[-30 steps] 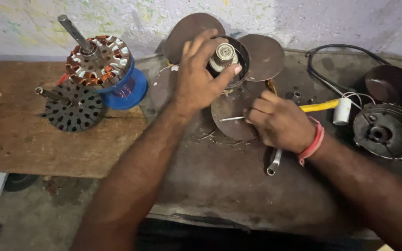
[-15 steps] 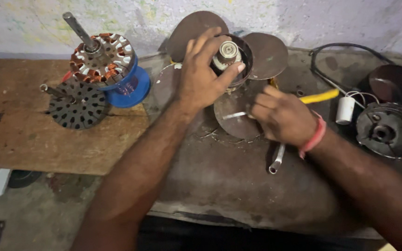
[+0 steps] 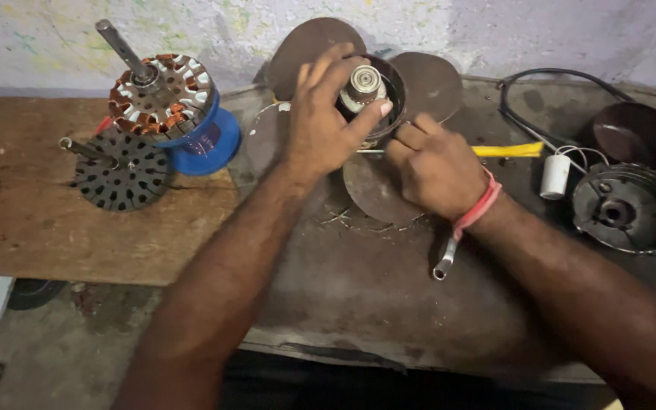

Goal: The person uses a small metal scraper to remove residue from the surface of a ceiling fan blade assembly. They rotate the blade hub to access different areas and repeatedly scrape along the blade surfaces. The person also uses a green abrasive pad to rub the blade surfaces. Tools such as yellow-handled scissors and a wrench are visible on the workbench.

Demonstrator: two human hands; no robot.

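Head camera is looking down on my workbench (image 3: 100, 235), and my left hand (image 3: 324, 125) is gripping the small fan motor (image 3: 373, 91) that is sitting at the back of the bench, close to the wall. My fingers (image 3: 328, 64) are curling over its top rim and my thumb is pressing against its near side, so the hand is clamping the round dark housing. The motor is showing a pale metal hub in its middle, ringed by the dark shell, and three brown fan blades (image 3: 430, 80) are spreading out from it, one to the back left, one to the right and one lying flat toward me under my right hand (image 3: 438, 167). My right hand is resting just beside the motor, fingers bent and pressed together around a thin metal tool whose tip is pointing left at the housing; a yellow handle (image 3: 506, 149) is sticking out to the right of my knuckles. A spanner (image 3: 446, 258) is lying under my right wrist. To the left, a copper-wound stator (image 3: 161, 95) is sitting on a blue spool (image 3: 206, 144), with a black slotted rotor (image 3: 119, 171) just beside it. To the right, a white capacitor (image 3: 554, 176) and a round black cover (image 3: 628, 206) are lying well apart from my hands.
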